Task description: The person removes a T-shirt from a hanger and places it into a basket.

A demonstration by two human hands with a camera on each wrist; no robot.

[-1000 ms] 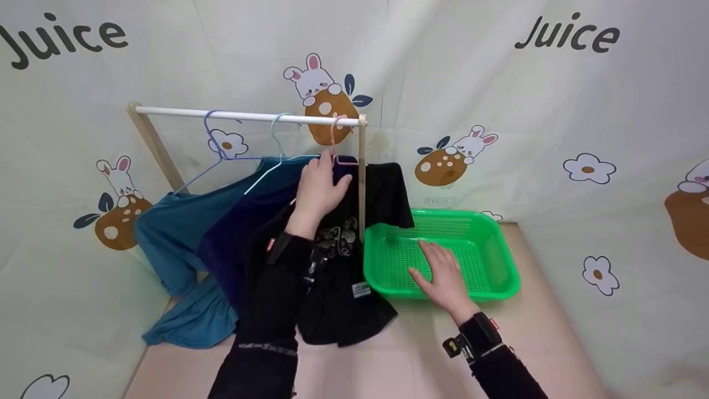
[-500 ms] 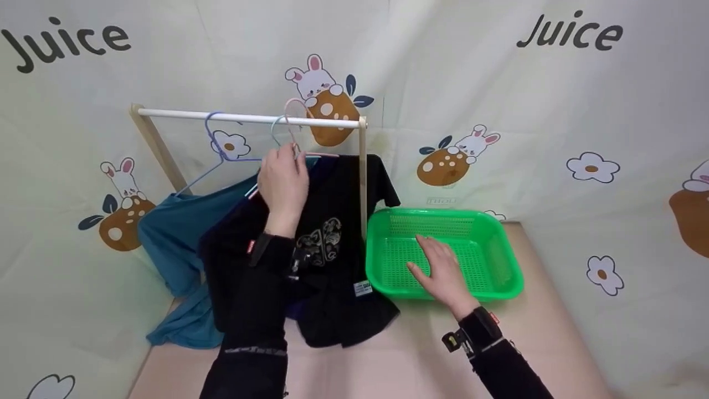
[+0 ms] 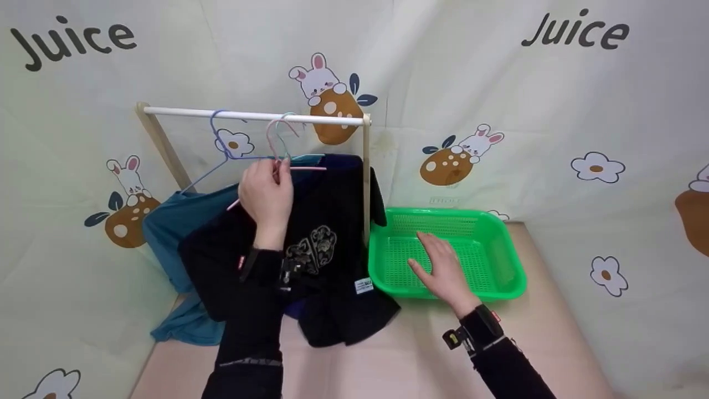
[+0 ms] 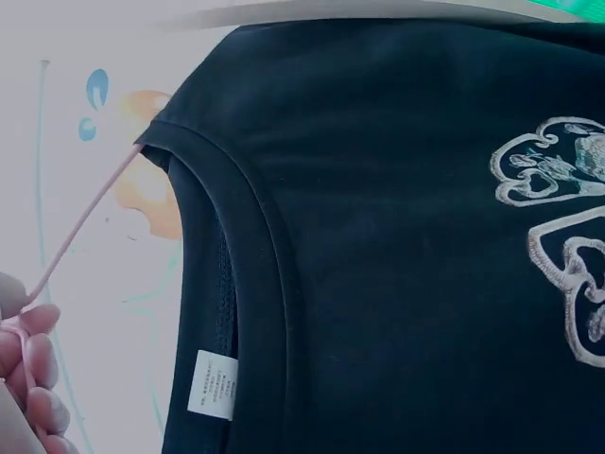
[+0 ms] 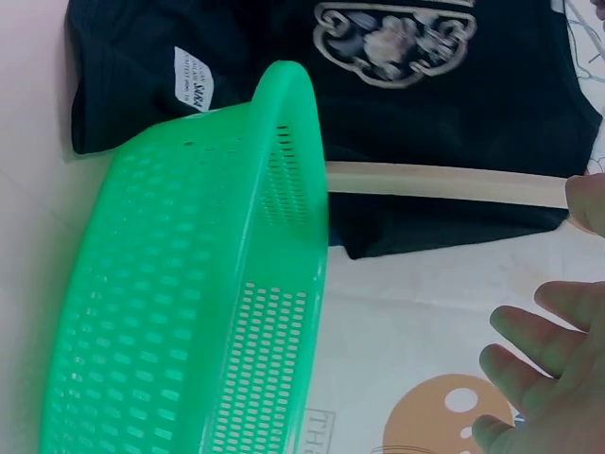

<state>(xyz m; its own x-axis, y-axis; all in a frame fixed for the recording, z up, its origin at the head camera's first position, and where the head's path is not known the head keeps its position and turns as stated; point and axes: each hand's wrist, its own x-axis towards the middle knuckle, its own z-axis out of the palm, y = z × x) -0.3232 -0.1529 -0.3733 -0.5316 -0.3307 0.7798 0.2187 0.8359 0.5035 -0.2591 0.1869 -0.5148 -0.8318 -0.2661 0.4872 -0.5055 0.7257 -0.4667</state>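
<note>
My left hand (image 3: 267, 197) grips a pink hanger (image 3: 307, 168) just below its hook. From that hanger hangs a black T-shirt (image 3: 346, 216) with an embroidered patch and a white label. The hook stands in front of the white rod (image 3: 177, 112), apparently off it. In the left wrist view, curled fingers (image 4: 43, 359) hold the hanger where it runs into the shirt's collar. My right hand (image 3: 443, 271) hovers over the green basket (image 3: 515, 271), fingers spread and holding nothing.
A purple-blue hanger (image 3: 205, 176) with a teal garment (image 3: 166, 244) and a light-blue hanger (image 3: 281, 136) hang on the rod. Dark purple cloth (image 3: 349, 160) shows behind the black shirt. The rack's wooden right post (image 3: 366, 177) stands between shirt and basket.
My left hand has taken the pink hanger, lifted its hook off the rod's right end, and brought it left and toward me with the black T-shirt. The right hand stays about where it was.
</note>
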